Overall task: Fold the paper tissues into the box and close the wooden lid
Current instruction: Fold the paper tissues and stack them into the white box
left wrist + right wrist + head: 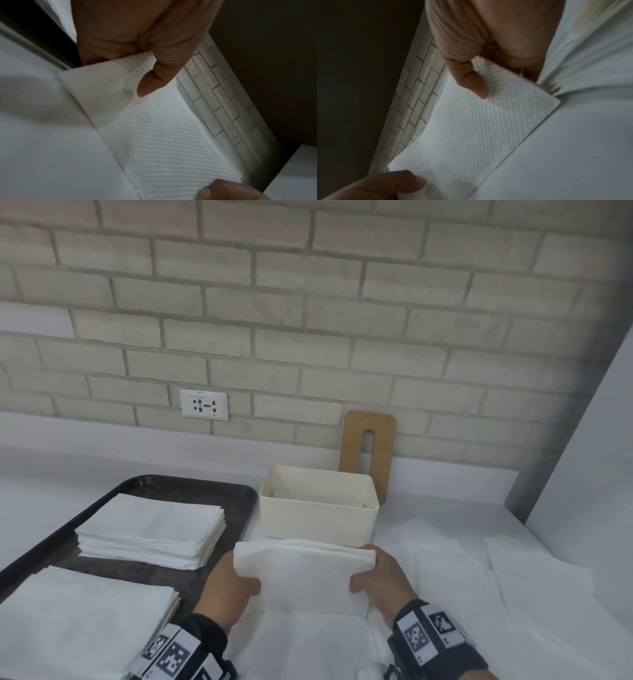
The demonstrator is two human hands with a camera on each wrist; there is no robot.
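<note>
A folded bundle of white paper tissues (303, 571) is held up in front of the cream box (318, 506), which stands without its lid. My left hand (236, 583) pinches the bundle's left end, thumb on top. My right hand (371, 577) pinches its right end. The wrist views show each thumb pressed on the embossed tissue (154, 132) (471, 121), fingers underneath. The wooden lid (368, 451), with a slot in it, leans upright against the brick wall behind the box.
A dark tray (144, 484) at left carries two stacks of white tissues (150, 530) (78, 628). Unfolded tissues (479, 570) lie spread over the white counter to the right and below the hands. A wall socket (204, 404) sits behind the tray.
</note>
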